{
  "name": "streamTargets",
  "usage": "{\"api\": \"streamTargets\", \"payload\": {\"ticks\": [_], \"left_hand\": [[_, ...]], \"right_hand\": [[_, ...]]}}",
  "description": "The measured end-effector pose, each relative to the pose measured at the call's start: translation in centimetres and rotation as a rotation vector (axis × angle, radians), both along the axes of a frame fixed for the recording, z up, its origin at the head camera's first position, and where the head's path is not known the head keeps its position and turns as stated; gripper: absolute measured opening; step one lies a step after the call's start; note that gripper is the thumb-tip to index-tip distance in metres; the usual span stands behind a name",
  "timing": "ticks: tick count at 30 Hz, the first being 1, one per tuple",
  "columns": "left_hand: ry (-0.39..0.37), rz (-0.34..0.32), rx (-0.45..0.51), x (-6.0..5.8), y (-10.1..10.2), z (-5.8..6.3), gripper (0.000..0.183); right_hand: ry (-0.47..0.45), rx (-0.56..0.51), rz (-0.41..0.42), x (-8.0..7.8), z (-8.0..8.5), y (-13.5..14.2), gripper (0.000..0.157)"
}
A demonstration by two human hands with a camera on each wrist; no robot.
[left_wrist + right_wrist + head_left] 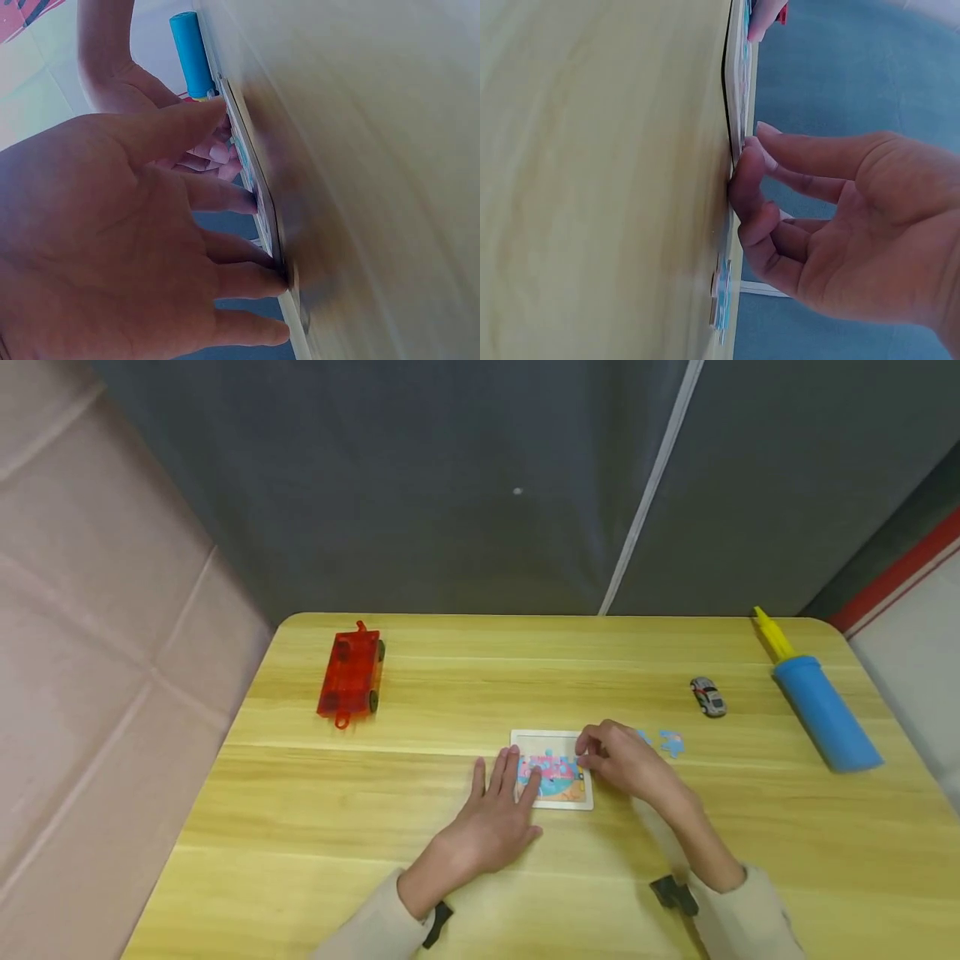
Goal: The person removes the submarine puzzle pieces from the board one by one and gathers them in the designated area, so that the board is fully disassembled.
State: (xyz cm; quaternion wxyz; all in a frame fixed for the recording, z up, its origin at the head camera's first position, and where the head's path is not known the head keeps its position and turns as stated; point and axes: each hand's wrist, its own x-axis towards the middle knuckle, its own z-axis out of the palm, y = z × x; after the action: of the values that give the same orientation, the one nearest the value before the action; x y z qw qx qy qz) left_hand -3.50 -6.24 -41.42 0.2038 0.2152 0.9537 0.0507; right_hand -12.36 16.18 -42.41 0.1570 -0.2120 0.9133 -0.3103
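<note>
A small jigsaw puzzle in a pale tray lies on the table, its lower part filled with pink, blue and tan pieces. My left hand rests on its left side with fingers spread, the fingertips touching pieces and rim. At the tray's right edge is my right hand, fingers bent and thumb near the index finger. Whether a piece sits between those fingertips is hidden. Just right of that hand lie loose blue puzzle pieces, one partly covered by it.
A red toy wagon stands at the back left of the wooden table. Toward the right are a small silver toy car and a blue hand pump with a yellow nozzle. A dark partition rises behind the table.
</note>
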Motion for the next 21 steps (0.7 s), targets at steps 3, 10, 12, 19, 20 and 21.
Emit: {"api": "streamTargets", "payload": {"ticks": [3, 10, 12, 19, 20, 21], "left_hand": [[-0.004, 0.001, -0.012, 0.01, 0.04, -0.01, 0.075], [0.005, -0.006, -0.057, -0.07, 0.26, 0.14, 0.076], [0.011, -0.010, -0.063, -0.08, 0.31, 0.20, 0.077], [0.010, -0.012, -0.051, 0.09, 0.31, 0.15, 0.077], [0.009, -0.009, -0.050, 0.12, 0.28, 0.15, 0.077], [0.008, -0.005, -0.049, 0.16, 0.24, 0.14, 0.077]], "right_hand": [[0.004, 0.009, 0.009, 0.00, -0.04, -0.06, 0.012], [0.007, 0.008, 0.009, 0.03, 0.07, 0.09, 0.011], [0.004, 0.005, 0.011, 0.09, 0.12, 0.13, 0.011], [-0.006, 0.003, 0.012, 0.32, -0.01, -0.10, 0.010], [-0.009, 0.001, 0.010, 0.34, -0.04, -0.21, 0.009], [-0.007, -0.002, 0.010, 0.35, -0.05, -0.30, 0.009]]}}
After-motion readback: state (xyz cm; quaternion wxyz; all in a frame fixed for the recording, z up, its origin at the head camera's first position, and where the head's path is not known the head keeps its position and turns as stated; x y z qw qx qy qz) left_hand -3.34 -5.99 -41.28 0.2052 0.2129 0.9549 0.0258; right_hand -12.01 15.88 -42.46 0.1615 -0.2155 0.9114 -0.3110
